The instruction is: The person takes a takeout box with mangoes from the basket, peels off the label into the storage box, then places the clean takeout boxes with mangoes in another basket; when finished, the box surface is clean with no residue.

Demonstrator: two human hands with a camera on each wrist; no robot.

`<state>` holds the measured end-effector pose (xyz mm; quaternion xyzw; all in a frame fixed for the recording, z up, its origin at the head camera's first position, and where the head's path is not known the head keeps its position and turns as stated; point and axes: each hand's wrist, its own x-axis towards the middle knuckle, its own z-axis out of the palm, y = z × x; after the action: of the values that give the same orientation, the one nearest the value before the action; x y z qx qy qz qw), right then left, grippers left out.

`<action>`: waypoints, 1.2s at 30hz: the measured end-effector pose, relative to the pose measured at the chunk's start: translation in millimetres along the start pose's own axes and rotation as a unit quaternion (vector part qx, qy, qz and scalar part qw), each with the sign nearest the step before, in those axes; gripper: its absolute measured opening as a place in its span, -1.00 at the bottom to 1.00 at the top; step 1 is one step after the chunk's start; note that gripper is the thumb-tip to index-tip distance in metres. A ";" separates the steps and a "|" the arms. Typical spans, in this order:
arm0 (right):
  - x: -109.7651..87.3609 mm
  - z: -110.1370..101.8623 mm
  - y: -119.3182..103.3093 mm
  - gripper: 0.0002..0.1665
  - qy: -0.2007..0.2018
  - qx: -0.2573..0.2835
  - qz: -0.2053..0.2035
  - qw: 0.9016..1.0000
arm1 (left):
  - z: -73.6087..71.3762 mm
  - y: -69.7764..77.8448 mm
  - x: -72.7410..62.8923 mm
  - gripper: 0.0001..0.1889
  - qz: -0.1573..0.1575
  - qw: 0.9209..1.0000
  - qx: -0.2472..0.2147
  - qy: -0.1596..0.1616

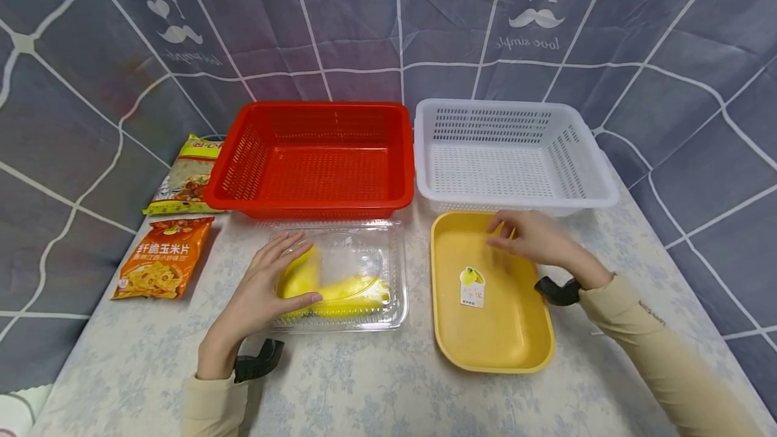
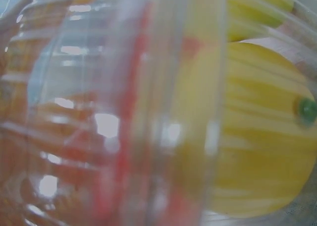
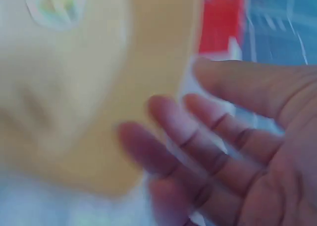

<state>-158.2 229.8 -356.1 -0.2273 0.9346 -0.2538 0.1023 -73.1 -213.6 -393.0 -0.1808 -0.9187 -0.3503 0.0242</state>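
Observation:
A clear plastic box [image 1: 396, 268] with a ribbed rim lies in front of the red basket, and yellow fruits [image 1: 352, 294] show through it. My left hand [image 1: 264, 288] is over the box's left side, thumb and fingers spread apart. In the left wrist view the clear plastic fills much of the picture, and a round yellow fruit [image 2: 267, 132] shows a green stem spot. My right hand [image 1: 537, 238] hovers over the far right part of a yellow tray [image 1: 498, 336], fingers loosely bent and nothing held. In the right wrist view the fingers [image 3: 183, 122] overlap the tray's edge [image 3: 148, 87].
A red basket [image 1: 328, 211] and a white basket [image 1: 516, 202] stand side by side at the back. To the left lie an orange snack bag [image 1: 164, 258] and a yellow food packet [image 1: 188, 177]. A sticker [image 1: 471, 287] is in the tray. Grey checked cloth [image 1: 352, 32] surrounds the table.

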 end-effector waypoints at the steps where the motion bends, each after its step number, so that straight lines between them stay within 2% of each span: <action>1: -0.5 -9.2 5.5 -0.81 0.018 0.018 0.000 1.000 | 0.2 0.0 0.0 -0.16 0.001 1.000 0.000 0.000; 3: -2.1 -27.4 18.5 -0.84 0.066 0.046 0.001 0.997 | 0.3 0.0 0.0 -0.16 0.003 1.000 0.000 0.001; 6: -5.8 -51.0 38.4 -0.81 0.152 0.075 0.040 0.985 | 0.3 0.4 -0.1 -0.16 0.005 1.000 0.000 0.001; 9: -8.0 -67.2 60.0 -0.72 0.252 0.070 0.086 0.961 | 0.0 0.9 0.0 -0.16 0.005 1.000 0.000 0.000; 11: -7.7 -73.5 75.4 -0.67 0.303 0.062 0.116 0.944 | -0.2 1.2 0.1 -0.16 0.004 1.000 0.000 0.000; 13: -5.6 -77.2 90.8 -0.63 0.340 0.055 0.134 0.929 | -0.4 1.4 0.1 -0.16 0.004 1.000 0.000 0.001; 15: -3.1 -79.2 105.2 -0.59 0.359 0.055 0.152 0.919 | -0.4 1.3 0.1 -0.16 0.003 1.000 0.000 0.001; 18: 0.3 -79.0 122.6 -0.54 0.365 0.060 0.180 0.912 | -0.1 1.1 -0.2 -0.16 0.002 1.000 0.000 -0.001; 22: 3.3 -76.1 138.1 -0.48 0.343 0.103 0.204 0.911 | 0.4 0.6 -0.3 -0.15 -0.004 1.000 -0.003 -0.006; 27: 6.7 -70.9 151.5 -0.42 0.299 0.189 0.205 0.913 | 0.6 0.2 -0.9 -0.15 -0.007 1.000 -0.004 -0.006; 30: 7.8 -69.0 158.4 -0.41 0.273 0.222 0.205 0.913 | 0.8 0.1 -1.1 -0.16 -0.002 1.000 -0.003 -0.004; 34: 8.7 -67.8 163.8 -0.39 0.250 0.268 0.198 0.909 | 0.3 0.2 -0.7 -0.17 0.007 1.000 -0.001 -0.001; 36: 8.5 -67.1 164.0 -0.41 0.244 0.299 0.189 0.903 | -0.5 0.1 -0.9 -0.17 0.009 1.000 0.001 0.001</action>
<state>-247.4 380.4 -385.1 0.0640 0.8359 -0.5447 -0.0194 -72.3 -214.2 -392.7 -0.1886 -0.9173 -0.3495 0.0281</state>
